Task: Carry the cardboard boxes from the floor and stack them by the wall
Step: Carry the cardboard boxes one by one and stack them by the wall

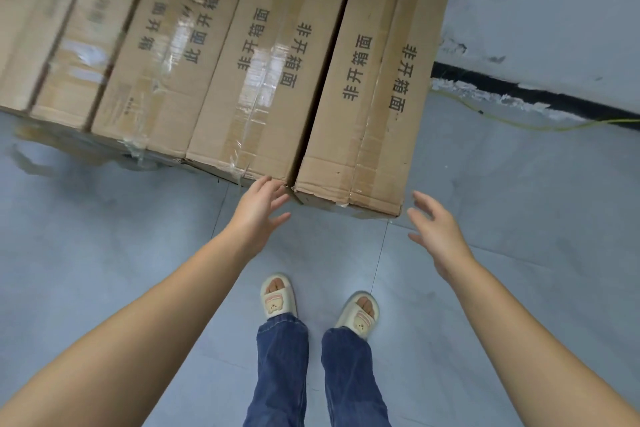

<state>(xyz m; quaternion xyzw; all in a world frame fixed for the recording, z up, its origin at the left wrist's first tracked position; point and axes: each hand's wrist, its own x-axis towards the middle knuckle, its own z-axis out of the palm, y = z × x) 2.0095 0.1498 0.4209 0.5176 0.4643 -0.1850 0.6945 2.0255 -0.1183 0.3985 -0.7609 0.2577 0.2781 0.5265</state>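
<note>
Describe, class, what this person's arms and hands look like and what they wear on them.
Both forearms are bare to the edge of the picture: no sleeves in view. The left hand and right hand wear no gloves, and no rings, watch or bracelets show. No markings are visible.

Row of long brown cardboard boxes [221,55] lying side by side, taped seams up, black printed characters; rightmost box [374,90] slightly gapped.

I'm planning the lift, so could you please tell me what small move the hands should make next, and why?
Probably bring both hands in onto the near end of the rightmost box. The left hand is open at its near left corner and the right hand open just off its right corner; neither has a grip yet, and they already flank that box.
</note>
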